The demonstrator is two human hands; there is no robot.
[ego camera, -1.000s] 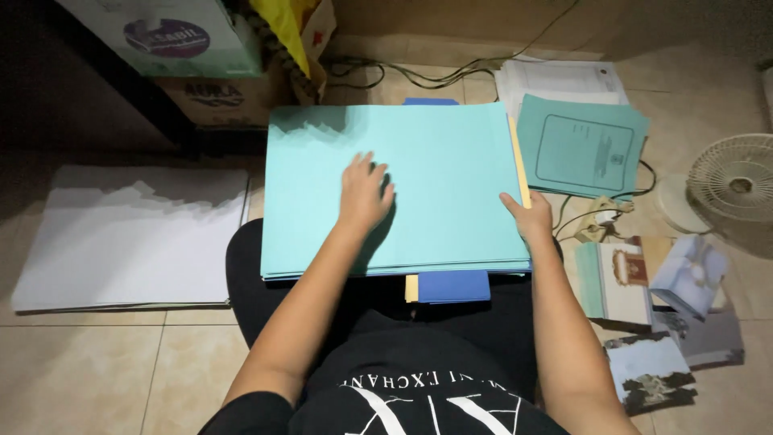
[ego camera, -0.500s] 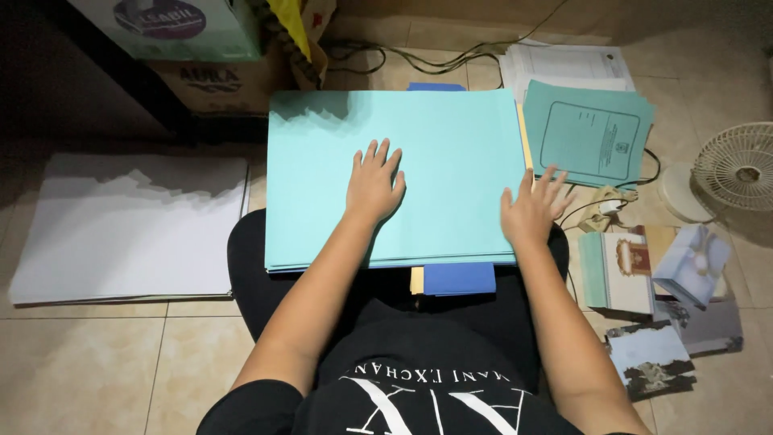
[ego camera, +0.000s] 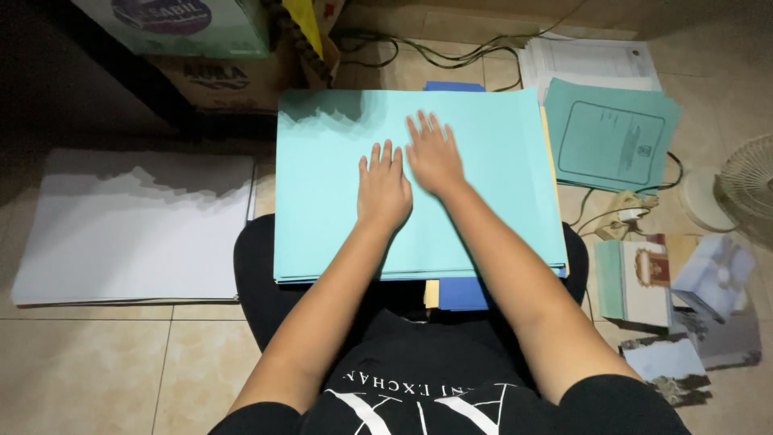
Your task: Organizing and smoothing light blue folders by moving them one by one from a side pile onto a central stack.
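Both hands lie flat, palms down, side by side on the stack of light blue paper sheets [ego camera: 483,201] at the centre of the frame. Left hand [ego camera: 384,189] and right hand [ego camera: 435,157] are nearly touching, the right a little higher in the frame. Fingers spread; neither grip is closed on anything, they only press on the top sheet.

The stack rests across the person's lap, over a dark blue folder [ego camera: 463,292] and a yellow sheet [ego camera: 432,294] that stick out at its lower edge.

Around it on the tiled floor [ego camera: 97,362]: white sheets [ego camera: 129,234] at left, a green booklet [ego camera: 610,141] at upper right over white printed papers [ego camera: 588,58], cardboard boxes [ego camera: 217,72] at top left, a fan [ego camera: 749,189] at the right edge, cables [ego camera: 451,56] along the top.

My judgement on handling: thin sheets, light, floppy, and likely to slide over one another. I'd take hold at an edge or corner, pinching lightly, or square the stack from both sides.
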